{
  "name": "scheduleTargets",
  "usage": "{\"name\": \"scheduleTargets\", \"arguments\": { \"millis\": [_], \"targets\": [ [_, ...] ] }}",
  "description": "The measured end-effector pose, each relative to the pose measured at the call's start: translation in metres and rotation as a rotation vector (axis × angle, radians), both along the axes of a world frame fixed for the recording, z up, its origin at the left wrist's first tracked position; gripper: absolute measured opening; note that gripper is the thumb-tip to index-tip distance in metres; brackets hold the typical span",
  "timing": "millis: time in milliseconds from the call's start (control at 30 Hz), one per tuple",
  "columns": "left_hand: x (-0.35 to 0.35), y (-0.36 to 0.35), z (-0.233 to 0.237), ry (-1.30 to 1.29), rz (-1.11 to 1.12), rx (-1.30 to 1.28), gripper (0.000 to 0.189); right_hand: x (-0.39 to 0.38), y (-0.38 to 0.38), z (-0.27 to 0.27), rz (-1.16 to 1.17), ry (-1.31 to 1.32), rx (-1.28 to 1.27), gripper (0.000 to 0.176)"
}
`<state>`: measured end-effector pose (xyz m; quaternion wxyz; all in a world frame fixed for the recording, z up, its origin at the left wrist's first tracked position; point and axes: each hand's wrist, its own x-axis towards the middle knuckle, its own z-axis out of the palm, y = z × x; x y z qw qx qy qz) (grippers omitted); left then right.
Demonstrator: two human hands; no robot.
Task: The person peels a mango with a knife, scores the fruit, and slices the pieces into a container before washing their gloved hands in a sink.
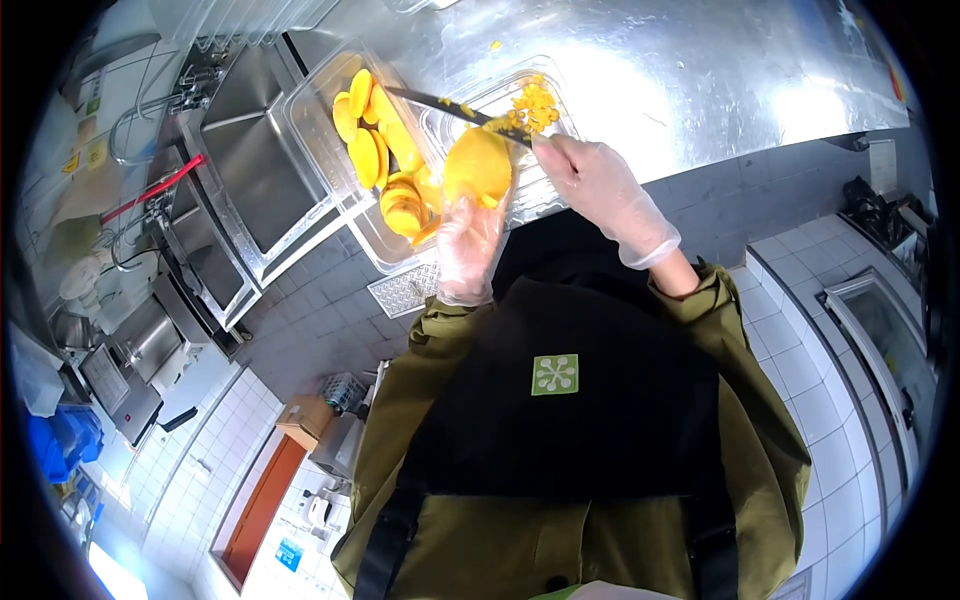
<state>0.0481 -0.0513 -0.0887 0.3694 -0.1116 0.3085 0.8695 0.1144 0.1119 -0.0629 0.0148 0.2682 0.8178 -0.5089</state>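
My left hand (pixel 468 245), in a clear glove, holds a large piece of yellow fruit (pixel 478 167) from below, its flat face turned up. My right hand (pixel 605 195), gloved too, is wrapped round the handle end of a knife (pixel 445 103). The dark blade points left across the top edge of the fruit, with yellow bits on it. Small diced yellow pieces (pixel 535 105) lie in a clear tray (pixel 562 82) beyond the knife. Left of my left hand, a long clear container (pixel 305 110) holds several yellow fruit halves (pixel 365 155).
The steel worktop (pixel 680 80) extends to the right under both trays. Steel sink basins (pixel 250 165) with a red-handled tap (pixel 155 190) are at the left. A small yellow scrap (pixel 495 45) lies on the worktop. A cardboard box (pixel 305 420) stands at lower left.
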Motion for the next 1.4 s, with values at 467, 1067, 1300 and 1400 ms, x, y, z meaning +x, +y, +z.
{"name": "scheduleTargets", "arguments": {
  "millis": [467, 1067, 1300, 1400],
  "targets": [
    [-0.007, -0.009, -0.006, 0.007, -0.127, -0.021, 0.045, 0.001, 0.007, 0.009, 0.034, -0.006, 0.000, 0.034],
    [-0.009, 0.023, 0.013, -0.035, 0.010, -0.420, 0.034, 0.032, -0.007, 0.006, -0.111, 0.006, -0.290, 0.044],
    [-0.013, 0.032, 0.016, -0.157, -0.053, -0.348, 0.029, 0.039, -0.008, 0.005, -0.110, 0.032, -0.362, 0.037],
    [-0.011, 0.035, 0.015, -0.148, -0.032, -0.319, 0.025, 0.040, -0.005, 0.011, -0.081, 0.008, -0.394, 0.027]
  ]
}}
